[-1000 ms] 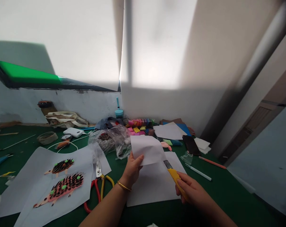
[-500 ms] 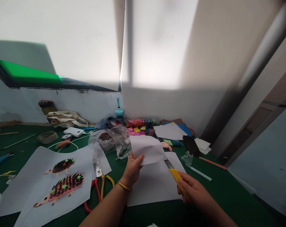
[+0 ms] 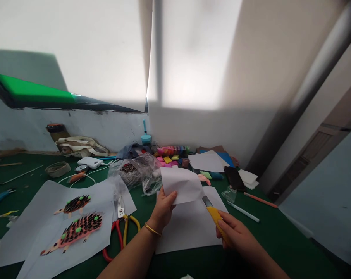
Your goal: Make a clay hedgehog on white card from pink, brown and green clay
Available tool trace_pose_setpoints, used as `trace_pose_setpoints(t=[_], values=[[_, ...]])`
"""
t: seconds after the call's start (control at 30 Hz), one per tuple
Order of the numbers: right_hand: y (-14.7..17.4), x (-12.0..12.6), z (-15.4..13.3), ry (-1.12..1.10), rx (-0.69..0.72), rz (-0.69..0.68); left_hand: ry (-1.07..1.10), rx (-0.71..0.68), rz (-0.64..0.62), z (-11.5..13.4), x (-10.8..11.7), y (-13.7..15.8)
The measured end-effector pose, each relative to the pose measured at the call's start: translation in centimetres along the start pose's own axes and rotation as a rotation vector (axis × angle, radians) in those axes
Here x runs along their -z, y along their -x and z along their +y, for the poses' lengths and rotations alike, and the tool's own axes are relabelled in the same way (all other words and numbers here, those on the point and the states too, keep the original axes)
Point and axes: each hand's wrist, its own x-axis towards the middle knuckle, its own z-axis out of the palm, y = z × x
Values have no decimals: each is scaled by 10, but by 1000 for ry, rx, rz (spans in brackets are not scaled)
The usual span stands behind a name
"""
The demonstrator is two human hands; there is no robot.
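Observation:
My left hand [image 3: 164, 207], with a gold bangle at the wrist, pinches the lower left edge of a small white sheet of paper [image 3: 181, 185] and holds it up, slightly curled. In my right hand [image 3: 232, 228] is a yellow utility knife [image 3: 214, 217], gripped by its handle. Its blade points up and left, close to the paper's lower right corner; whether they touch I cannot tell. Beneath both hands a larger white sheet [image 3: 190, 228] lies flat on the green table.
Left of my arm lie red-and-yellow-handled pliers [image 3: 124, 228] and a sheet with hedgehog figures [image 3: 76, 228]. A clear plastic bag [image 3: 140, 170] and colourful clay packs [image 3: 171, 153] sit behind. To the right are a black phone [image 3: 234, 178], a white pen [image 3: 243, 211] and an orange pencil [image 3: 261, 200].
The knife has shifted very slightly left with my right hand. My left hand and the small sheet are almost where they were.

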Motion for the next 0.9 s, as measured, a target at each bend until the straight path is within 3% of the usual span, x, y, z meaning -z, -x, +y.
trace_pose_setpoints(t=[0.67, 0.9], values=[[1, 0, -4, 43, 14, -2, 1, 22, 5, 2, -1, 0], [5, 8, 4, 99, -20, -40, -126, 90, 39, 4, -1, 13]])
